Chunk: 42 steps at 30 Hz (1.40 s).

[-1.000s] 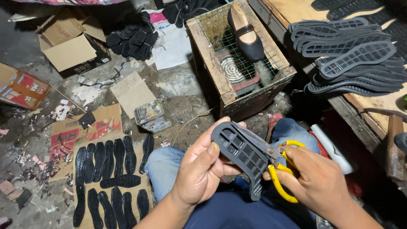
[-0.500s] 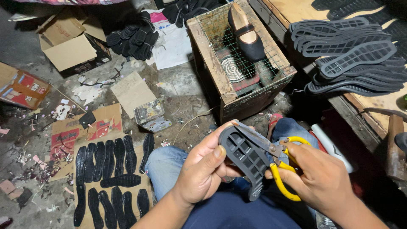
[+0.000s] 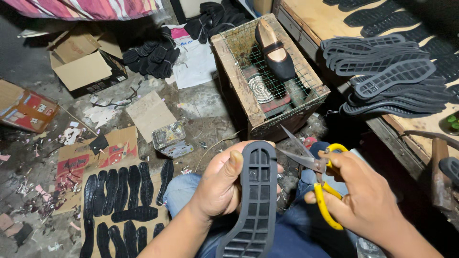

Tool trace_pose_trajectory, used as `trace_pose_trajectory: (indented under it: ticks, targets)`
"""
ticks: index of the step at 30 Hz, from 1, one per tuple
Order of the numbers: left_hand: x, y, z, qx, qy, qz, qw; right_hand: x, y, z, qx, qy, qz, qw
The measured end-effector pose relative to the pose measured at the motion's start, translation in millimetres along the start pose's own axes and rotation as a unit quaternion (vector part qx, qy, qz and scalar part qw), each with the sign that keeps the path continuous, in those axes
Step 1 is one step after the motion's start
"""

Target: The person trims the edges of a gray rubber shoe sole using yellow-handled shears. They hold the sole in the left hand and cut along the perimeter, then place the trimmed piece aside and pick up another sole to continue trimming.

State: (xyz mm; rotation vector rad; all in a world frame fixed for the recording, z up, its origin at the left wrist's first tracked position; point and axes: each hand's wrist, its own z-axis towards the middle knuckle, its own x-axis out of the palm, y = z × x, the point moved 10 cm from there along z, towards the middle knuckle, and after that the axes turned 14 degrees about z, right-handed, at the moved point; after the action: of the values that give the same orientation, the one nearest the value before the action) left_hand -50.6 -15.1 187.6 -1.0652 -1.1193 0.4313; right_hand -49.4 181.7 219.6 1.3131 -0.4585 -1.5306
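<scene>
My left hand (image 3: pixel 221 187) grips a black rubber shoe sole (image 3: pixel 253 200), tread side facing me, toe end up. My right hand (image 3: pixel 366 196) holds yellow-handled scissors (image 3: pixel 315 179) with the blades spread apart, their tips beside the sole's upper right edge. Both hands hover over my lap in blue jeans.
A wooden crate with wire mesh (image 3: pixel 229 57) holds a black shoe (image 3: pixel 275 50) just ahead. Stacked black soles (image 3: pixel 387 71) lie on a wooden bench at right. More soles (image 3: pixel 119 200) lie on cardboard at left, near a small glass jar (image 3: pixel 168 134) and open cardboard boxes (image 3: pixel 81 71).
The sole has been turned from lying across to standing nearly upright in my left hand. The scissors' blades have spread apart at its right edge.
</scene>
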Motion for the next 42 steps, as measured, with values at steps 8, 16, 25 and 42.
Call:
trace_pose_trajectory:
  ticks: [8,16,25,42]
  targets:
    - [11,6,-1,0.012,0.002,-0.001,1.0,6,18,3,-0.059,-0.003,-0.062,0.996]
    - [6,9,0,-0.01,-0.003,-0.007,1.0,6,17,2,-0.072,-0.005,-0.044,0.996]
    - [-2,11,-1,-0.05,0.005,0.038,0.998,4,15,2,-0.065,0.022,-0.047,0.997]
    - [-9,30,1,-0.117,-0.009,0.05,0.992,17,-61,-22,0.083,0.068,0.175,0.979]
